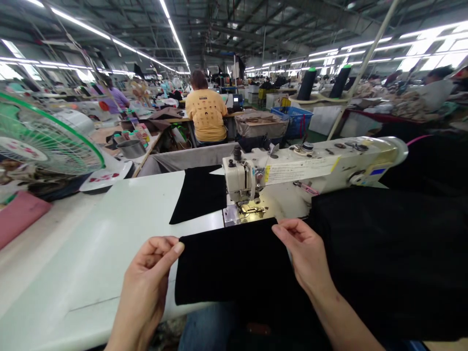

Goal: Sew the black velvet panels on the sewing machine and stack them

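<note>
The cloth (234, 263) spreads on the near side of the machine (321, 178), its top left corner pinched between thumb and fingers of the left hand (148, 273), its top right corner pinched likewise in the right hand (307, 247)

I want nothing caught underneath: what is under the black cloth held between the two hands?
The pale tabletop shows beside the left edge of the held black cloth, and blue denim below its bottom edge. What lies directly underneath is covered and cannot be seen.
</note>
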Motion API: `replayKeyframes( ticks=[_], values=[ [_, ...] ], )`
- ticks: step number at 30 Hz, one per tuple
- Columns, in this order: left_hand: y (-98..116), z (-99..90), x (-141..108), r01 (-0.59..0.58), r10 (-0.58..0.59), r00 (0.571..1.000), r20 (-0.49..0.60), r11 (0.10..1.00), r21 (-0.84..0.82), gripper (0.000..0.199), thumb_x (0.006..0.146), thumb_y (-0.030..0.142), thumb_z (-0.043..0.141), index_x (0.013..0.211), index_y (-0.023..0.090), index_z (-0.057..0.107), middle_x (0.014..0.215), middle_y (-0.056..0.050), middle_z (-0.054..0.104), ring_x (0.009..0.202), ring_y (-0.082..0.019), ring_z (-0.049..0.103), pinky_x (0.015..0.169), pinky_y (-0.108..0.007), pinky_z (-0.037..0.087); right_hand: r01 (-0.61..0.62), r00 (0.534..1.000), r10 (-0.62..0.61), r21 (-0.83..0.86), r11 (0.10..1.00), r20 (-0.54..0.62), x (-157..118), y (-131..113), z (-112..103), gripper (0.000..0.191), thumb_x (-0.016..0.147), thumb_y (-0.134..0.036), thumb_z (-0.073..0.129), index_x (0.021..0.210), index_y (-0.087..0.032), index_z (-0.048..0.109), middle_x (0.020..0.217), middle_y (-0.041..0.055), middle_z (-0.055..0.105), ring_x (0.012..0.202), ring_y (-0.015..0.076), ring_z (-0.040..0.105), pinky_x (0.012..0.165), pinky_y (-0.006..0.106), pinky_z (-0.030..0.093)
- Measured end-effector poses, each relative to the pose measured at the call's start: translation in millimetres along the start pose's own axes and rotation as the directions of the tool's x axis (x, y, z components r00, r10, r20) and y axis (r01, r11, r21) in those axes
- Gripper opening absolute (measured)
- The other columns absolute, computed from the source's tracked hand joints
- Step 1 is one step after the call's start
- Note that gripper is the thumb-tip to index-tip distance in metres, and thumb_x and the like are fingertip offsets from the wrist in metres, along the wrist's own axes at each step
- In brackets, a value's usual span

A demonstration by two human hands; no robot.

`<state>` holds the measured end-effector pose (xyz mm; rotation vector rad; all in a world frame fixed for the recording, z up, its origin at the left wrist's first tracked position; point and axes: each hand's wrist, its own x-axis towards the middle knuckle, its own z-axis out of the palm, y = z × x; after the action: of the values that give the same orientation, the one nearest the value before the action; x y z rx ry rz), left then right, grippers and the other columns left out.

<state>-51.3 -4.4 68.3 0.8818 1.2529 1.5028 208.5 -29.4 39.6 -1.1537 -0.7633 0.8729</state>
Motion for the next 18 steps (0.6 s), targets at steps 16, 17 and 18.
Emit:
replayKeyframes(
  ticks=[16, 17, 18],
  values=[
    [-6.4, 81.2, 112.1, -0.524, 0.005, 0.739, 0.673, 0.633, 0.57, 0.022, 0.063, 0.01, 0.071, 0.058, 0.021, 0.053, 0.058, 0.005, 0.056, 0.057, -0.013, 0.049, 0.058, -0.025, 0.035, 0.197, 0.907, -0.007, -0.41, 0.89, 0.42, -63.0, 44.6, -10.4, 0.013, 0.09, -0.032, 0.06, 0.081, -0.023, 0.063, 0.076, 0.0007, 0.066, 0.072, 0.0174, 0.064, 0.067, 0.028, 0.052],
    [-25.1, 89.4, 117.1, -0.518, -0.011, 0.736, 0.677, 0.634, 0.574, 0.024, 0.062, 0.008, 0.071, 0.057, 0.021, 0.051, 0.056, 0.005, 0.055, 0.056, -0.013, 0.048, 0.057, -0.025, 0.034, 0.212, 0.906, -0.003, -0.447, 0.869, 0.423, -64.5, 51.1, -13.1, 0.012, 0.09, -0.031, 0.06, 0.083, -0.023, 0.066, 0.076, 0.001, 0.068, 0.071, 0.018, 0.066, 0.067, 0.028, 0.053],
    [-41.8, 95.5, 119.8, -0.514, -0.021, 0.734, 0.679, 0.636, 0.575, 0.025, 0.061, 0.007, 0.071, 0.056, 0.021, 0.05, 0.055, 0.006, 0.054, 0.055, -0.012, 0.047, 0.057, -0.025, 0.034, 0.227, 0.902, -0.001, -0.474, 0.851, 0.431, -65.2, 56.5, -16.4, 0.01, 0.089, -0.029, 0.06, 0.086, -0.023, 0.067, 0.077, 0.0012, 0.07, 0.071, 0.0185, 0.067, 0.067, 0.029, 0.054]
  ],
)
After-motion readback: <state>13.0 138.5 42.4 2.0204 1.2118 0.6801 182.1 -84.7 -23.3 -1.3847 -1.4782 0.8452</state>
